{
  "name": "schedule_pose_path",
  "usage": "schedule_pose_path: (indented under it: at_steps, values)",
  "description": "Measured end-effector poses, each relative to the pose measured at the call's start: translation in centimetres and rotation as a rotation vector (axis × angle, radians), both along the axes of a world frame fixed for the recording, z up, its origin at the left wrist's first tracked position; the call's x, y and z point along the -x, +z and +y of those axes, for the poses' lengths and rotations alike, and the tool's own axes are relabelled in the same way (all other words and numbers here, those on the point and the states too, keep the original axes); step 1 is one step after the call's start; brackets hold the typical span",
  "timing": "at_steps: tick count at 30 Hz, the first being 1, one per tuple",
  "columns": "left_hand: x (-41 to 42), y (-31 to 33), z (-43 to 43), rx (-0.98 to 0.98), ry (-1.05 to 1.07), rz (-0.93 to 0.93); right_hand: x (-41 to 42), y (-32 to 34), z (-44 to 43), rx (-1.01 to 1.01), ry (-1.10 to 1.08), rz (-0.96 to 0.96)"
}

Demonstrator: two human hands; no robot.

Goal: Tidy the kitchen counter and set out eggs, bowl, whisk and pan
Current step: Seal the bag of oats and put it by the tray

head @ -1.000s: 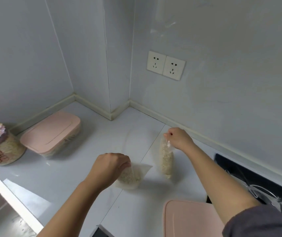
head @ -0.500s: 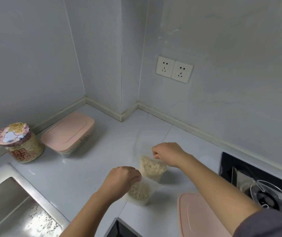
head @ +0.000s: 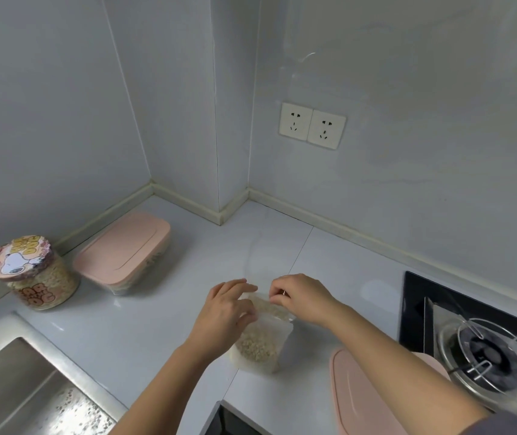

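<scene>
Two clear plastic bags of pale grain stand pressed together on the white counter [head: 156,324]. The front bag [head: 258,348] is nearest me and the back bag [head: 271,307] shows just behind its top. My left hand [head: 224,312] holds the bags' left upper edge, its fingers curled round the plastic. From the right, my right hand [head: 301,298] pinches the top of the back bag. Eggs, bowl, whisk and pan are out of view.
A pink-lidded box [head: 123,251] and a cartoon-lidded jar of cereal [head: 32,273] sit at the back left. A steel sink [head: 15,390] is at the lower left. Another pink lid [head: 363,400] lies beside the gas burner [head: 489,356] on the right. Two wall sockets [head: 312,125] sit above.
My right hand has brought its bag toward me and set it against the bag in my left hand. Both hands now meet over the two bags.
</scene>
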State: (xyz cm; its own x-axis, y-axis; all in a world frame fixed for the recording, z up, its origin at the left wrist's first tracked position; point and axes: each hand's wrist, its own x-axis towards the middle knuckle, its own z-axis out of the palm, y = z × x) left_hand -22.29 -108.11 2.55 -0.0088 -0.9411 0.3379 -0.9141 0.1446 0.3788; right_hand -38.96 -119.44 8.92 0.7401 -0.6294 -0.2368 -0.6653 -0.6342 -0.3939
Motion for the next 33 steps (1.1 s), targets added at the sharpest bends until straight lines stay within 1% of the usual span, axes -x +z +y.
schedule_pose_path:
  at_steps: [4,6,8,10,12,15,19,21,24,29,32,33]
  values:
    - [-0.1,0.4,-1.2,-0.071,-0.029,-0.021,0.9,-0.3,0.2,-0.090,-0.100,-0.082]
    - [-0.1,0.4,-1.5,-0.079,-0.043,-0.040,1.7,-0.2,0.7,-0.102,-0.111,-0.118]
    - [-0.2,0.3,-1.7,-0.068,-0.048,-0.034,2.6,-0.2,1.2,-0.044,-0.050,-0.080]
    - [-0.2,0.1,-1.7,-0.033,-0.059,-0.021,3.2,-0.7,1.7,0.057,0.035,0.006]
    - [-0.1,0.1,-1.7,0.003,-0.087,-0.006,3.3,-1.5,1.8,0.142,0.059,0.045]
    - [-0.3,0.2,-1.7,0.064,-0.129,-0.003,3.2,-2.2,1.9,0.200,0.031,-0.015]
    - [-0.9,1.1,-0.8,0.161,-0.132,0.006,3.0,-1.9,2.1,0.229,-0.021,-0.172]
    - [-1.2,1.2,-0.5,0.174,-0.116,-0.009,2.9,-2.0,2.3,0.217,-0.057,-0.224]
    - [-1.2,0.6,0.0,0.108,-0.124,-0.095,2.5,-2.8,2.8,0.152,-0.068,-0.172]
    - [-1.3,0.1,0.6,0.033,-0.050,0.052,2.5,-3.4,3.1,0.094,-0.159,-0.216]
    - [-1.8,0.6,0.5,0.025,-0.057,0.033,2.7,-3.0,3.3,0.056,-0.196,-0.273]
    - [-1.8,0.8,0.4,0.062,-0.056,0.020,2.8,-2.8,3.3,0.048,-0.215,-0.304]
